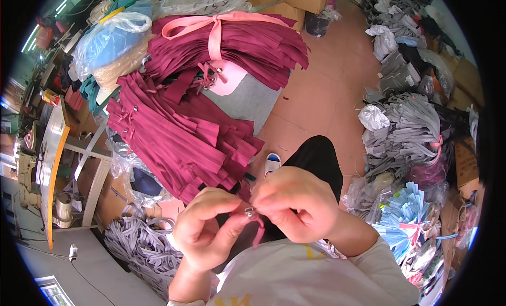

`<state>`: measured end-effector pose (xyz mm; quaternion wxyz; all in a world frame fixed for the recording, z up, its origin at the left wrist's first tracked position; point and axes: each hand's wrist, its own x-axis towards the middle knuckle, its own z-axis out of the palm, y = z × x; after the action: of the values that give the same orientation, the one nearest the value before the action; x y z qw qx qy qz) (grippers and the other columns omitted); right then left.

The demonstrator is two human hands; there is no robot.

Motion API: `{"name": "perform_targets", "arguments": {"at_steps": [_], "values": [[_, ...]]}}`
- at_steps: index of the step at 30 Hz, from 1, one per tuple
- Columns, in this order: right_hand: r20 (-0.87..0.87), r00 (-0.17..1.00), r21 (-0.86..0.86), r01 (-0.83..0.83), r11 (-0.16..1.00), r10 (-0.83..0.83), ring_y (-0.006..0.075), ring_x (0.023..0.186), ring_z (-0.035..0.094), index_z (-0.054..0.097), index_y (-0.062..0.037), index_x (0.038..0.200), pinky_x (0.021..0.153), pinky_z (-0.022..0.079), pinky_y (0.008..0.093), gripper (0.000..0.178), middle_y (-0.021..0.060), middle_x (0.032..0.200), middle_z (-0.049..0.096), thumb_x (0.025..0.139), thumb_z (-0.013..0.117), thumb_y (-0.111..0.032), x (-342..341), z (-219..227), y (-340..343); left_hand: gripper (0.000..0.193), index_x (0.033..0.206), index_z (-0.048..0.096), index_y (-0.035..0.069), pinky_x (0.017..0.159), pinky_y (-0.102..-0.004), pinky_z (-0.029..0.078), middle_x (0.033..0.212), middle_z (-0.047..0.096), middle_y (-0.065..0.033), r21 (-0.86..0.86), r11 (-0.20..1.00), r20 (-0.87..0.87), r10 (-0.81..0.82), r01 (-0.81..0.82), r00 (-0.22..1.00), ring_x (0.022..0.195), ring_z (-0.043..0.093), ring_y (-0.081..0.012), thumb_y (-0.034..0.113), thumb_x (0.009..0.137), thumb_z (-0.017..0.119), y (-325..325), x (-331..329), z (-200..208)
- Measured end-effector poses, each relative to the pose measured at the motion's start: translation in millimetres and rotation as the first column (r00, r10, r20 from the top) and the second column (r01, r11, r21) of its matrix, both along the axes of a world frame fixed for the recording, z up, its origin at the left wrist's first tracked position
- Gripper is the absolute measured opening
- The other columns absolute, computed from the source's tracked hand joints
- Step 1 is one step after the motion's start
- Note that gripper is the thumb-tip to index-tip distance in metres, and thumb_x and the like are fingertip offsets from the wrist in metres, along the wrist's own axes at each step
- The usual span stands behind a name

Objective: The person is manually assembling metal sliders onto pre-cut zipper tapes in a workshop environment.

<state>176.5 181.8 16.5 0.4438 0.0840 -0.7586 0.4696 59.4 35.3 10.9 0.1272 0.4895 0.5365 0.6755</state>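
Right, both hands up close in front of the chest, nearly meeting. Left hand: forearm rises steeply from the lower edge, wrist roughly upright, thumb and forefinger pinching at a small metal clasp, other fingers curled behind. Right hand: comes in slantwise from lower right, back of hand up, fingers bent, thumb and forefinger drawn together at the clasp's right side; exact grip there hidden by the fingers. Clasp sits between the two sets of fingertips, with a dark pink cord looping down just below the right fingertips. Beyond the left hand, a maroon strip bundle; farther past it, a second bundle tied with a pink ribbon. Left of the left wrist, a grey strip heap. Well right of the right hand, a light-blue bundle
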Motion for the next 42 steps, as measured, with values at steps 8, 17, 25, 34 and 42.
{"name": "perform_targets", "arguments": {"at_steps": [8,17,25,34,42], "values": [[0.265,0.948,-0.134,-0.145,0.98,0.177,0.019,0.079,0.063,0.065,-0.0079,0.125,0.066,0.052,0.0287,0.046,0.0099,0.101,0.061,0.084,0.059,0.013,1,10,6,0.036,0.11,0.06,-0.007,0.086,-0.0299,0.052,0.103,0.066,-0.013,-0.011,0.995,0.509,-0.083,0.103,0.857,0.094,0.064,-0.0178,-0.016,0.078,0.073,-4,4,4],[0.258,0.952,-0.216,-0.109,0.97,0.165,0.0178,0.077,0.061,0.069,0.0015,0.111,0.065,0.049,0.0264,0.024,0.013,0.097,0.064,0.087,0.068,0.005,2,0,8,0.034,0.114,0.06,-0.007,0.088,-0.0288,0.053,0.103,0.067,-0.0128,0.022,0.984,0.625,-0.152,0.178,0.766,0.098,0.065,-0.0179,-0.016,0.082,0.068,-1,1,-1],[0.238,0.964,-0.298,-0.042,0.954,0.116,0.0171,0.077,0.062,0.069,0.0052,0.104,0.064,0.049,0.0258,0.018,0.0141,0.096,0.065,0.086,0.068,0.007,1,-1,7,0.037,0.119,0.056,-0.009,0.091,-0.0299,0.053,0.113,0.064,-0.0152,0.048,0.98,0.608,-0.181,0.192,0.773,0.102,0.065,-0.0187,-0.016,0.084,0.066,3,7,-5],[0.266,0.96,-0.337,0.007,0.941,0.088,0.0177,0.079,0.064,0.069,0.005,0.102,0.063,0.05,0.0261,0.013,0.0107,0.093,0.067,0.089,0.067,0.003,2,3,6,0.023,0.108,0.062,-0.006,0.086,-0.0276,0.05,0.104,0.064,-0.0127,0.039,0.982,0.605,-0.172,0.187,0.777,0.096,0.062,-0.0167,-0.014,0.086,0.064,8,6,-5],[0.261,0.962,-0.302,-0.002,0.953,0.084,0.018,0.077,0.064,0.071,0.0017,0.104,0.064,0.05,0.0267,0.015,0.0099,0.092,0.066,0.089,0.067,0.002,1,2,6,0.018,0.105,0.063,-0.004,0.08,-0.0238,0.046,0.098,0.062,-0.0092,-0.012,0.987,0.577,-0.126,0.163,0.807,0.088,0.057,-0.0126,-0.011,0.088,0.063,6,6,-6]]}}
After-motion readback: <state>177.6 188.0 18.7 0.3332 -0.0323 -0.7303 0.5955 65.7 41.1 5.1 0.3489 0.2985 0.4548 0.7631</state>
